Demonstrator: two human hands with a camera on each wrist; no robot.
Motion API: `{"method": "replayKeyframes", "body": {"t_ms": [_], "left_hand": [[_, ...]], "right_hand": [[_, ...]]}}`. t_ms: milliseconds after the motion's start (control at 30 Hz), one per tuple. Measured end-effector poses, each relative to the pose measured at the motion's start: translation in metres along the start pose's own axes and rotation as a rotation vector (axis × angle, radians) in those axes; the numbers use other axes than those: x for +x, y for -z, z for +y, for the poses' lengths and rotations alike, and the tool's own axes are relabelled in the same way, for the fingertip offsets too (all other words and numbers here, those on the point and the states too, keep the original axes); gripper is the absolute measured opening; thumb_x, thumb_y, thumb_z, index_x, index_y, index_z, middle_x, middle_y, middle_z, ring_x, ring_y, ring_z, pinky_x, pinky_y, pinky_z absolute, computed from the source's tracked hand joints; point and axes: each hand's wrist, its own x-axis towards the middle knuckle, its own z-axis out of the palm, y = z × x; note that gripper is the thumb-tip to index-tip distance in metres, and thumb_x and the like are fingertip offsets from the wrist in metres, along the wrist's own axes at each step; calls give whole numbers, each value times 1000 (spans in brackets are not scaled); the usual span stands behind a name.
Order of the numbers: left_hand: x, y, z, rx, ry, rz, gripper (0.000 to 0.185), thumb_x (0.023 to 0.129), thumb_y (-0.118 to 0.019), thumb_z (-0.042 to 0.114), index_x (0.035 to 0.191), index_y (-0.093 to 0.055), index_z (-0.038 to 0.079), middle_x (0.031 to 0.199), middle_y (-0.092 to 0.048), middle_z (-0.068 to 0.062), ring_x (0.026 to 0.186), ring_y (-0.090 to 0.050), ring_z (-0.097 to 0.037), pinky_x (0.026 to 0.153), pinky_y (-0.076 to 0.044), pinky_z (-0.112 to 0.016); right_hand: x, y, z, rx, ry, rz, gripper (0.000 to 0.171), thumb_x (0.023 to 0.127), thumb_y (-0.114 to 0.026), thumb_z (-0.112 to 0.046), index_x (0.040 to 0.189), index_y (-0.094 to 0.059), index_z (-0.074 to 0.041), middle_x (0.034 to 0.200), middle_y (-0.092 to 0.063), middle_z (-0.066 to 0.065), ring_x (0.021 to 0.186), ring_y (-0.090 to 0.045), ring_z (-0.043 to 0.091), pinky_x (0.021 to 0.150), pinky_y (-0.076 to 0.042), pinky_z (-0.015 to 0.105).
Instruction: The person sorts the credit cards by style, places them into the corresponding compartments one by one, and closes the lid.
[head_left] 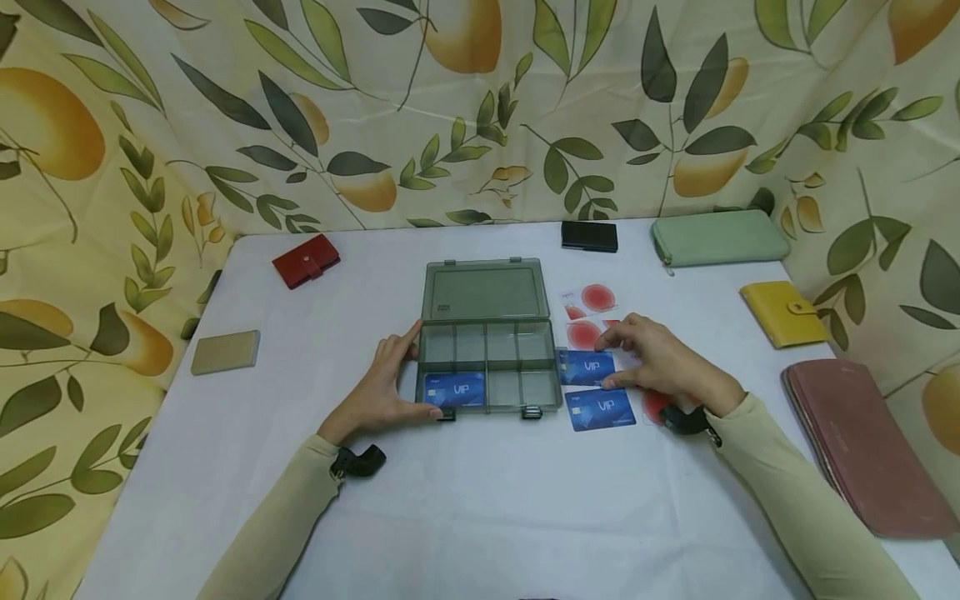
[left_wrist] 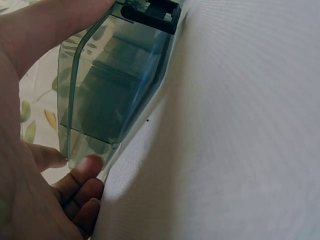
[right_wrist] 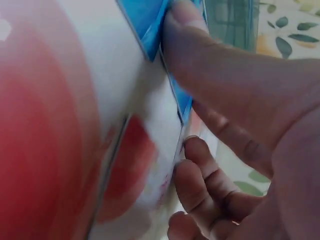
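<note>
Pressure from my left hand (head_left: 385, 387), whose thumb and fingers grip the left edge of the open translucent green compartment box (head_left: 487, 320), could, I think, skew it on the white-covered worktop (head_left: 465, 508) if I squeeze unevenly. A jolt like that might shift the blue VIP card (head_left: 455, 390) in the box's front-left part; I can't tell whether it sits on a divider. Further right, the VIP card in my grasp (head_left: 587, 367) could catch on the box's right wall if I carry it across too low, and a loose pinch might let it twist. My thumb could also drag the lower VIP card (head_left: 600, 409), and my curled fingers could scatter the red-and-white cards (head_left: 597, 297), because everything lies so close together.

As for placement, the box sits between my hands, with the stowed card just right of my left thumb. The grasped card is pinched between the thumb and finger of my right hand (head_left: 660, 362), just beside the box's right wall. The lower card lies flat, nearer me, just below that thumb.
</note>
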Motion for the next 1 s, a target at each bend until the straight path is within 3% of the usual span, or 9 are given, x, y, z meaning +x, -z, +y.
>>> {"method": "replayKeyframes", "body": {"t_ms": [200, 400, 567, 667, 767, 900, 1000], "left_hand": [[0, -1, 0, 11, -2, -1, 138, 70, -93, 59, 172, -11, 15, 127, -46, -10, 117, -37, -26, 103, -38, -52], [1, -1, -1, -3, -14, 2, 137, 70, -97, 49, 172, -12, 13, 127, -46, -11, 117, -37, -27, 103, -37, -53], [0, 0, -2, 7, -23, 4, 137, 70, -97, 49, 172, -12, 11, 127, -46, -12, 116, -37, -27, 103, -38, -52], [0, 0, -3, 14, -26, 9, 137, 70, -98, 46, 171, -13, 11, 126, -46, -12, 115, -37, -27, 102, -38, -51], [0, 1, -2, 13, -28, 14, 136, 69, -98, 43, 171, -14, 10, 126, -46, -12, 115, -37, -28, 102, -37, -51], [0, 1, -2, 11, -33, 16, 137, 70, -97, 50, 171, -14, 10, 126, -47, -12, 116, -37, -27, 102, -37, -52], [0, 0, -2, 5, -27, 17, 137, 70, -95, 55, 171, -14, 10, 126, -47, -12, 117, -38, -27, 102, -38, -53]], "right_hand": [[4, 3, -6, 20, -26, -47, 47, 80, -95, -20, 114, -65, -6, 109, -65, 9, 103, -59, 26, 95, -51, 49], [-1, 15, -3, 142, -41, -85, 35, 96, -77, -7, 119, -50, -7, 99, -66, 9, 87, -61, 21, 73, -51, 30], [-3, 27, -3, 235, 7, 53, 43, 101, -69, -1, 137, -46, -6, 101, -70, 13, 76, -73, 18, 73, -57, 23], [0, 29, -12, 301, 16, 167, 48, 100, -72, -2, 143, -50, -5, 104, -69, 15, 83, -76, 15, 77, -59, 19], [6, 24, -25, 438, 27, 214, 53, 97, -76, -3, 145, -54, -4, 108, -70, 15, 91, -75, 10, 81, -59, 19], [17, 10, -42, 621, 101, 179, 62, 91, -81, 3, 146, -54, 1, 106, -72, 8, 93, -72, 10, 86, -59, 20], [28, -5, -57, 673, 155, 134, 65, 85, -85, 5, 144, -56, 3, 103, -69, 7, 89, -69, 11, 84, -58, 19]]}}
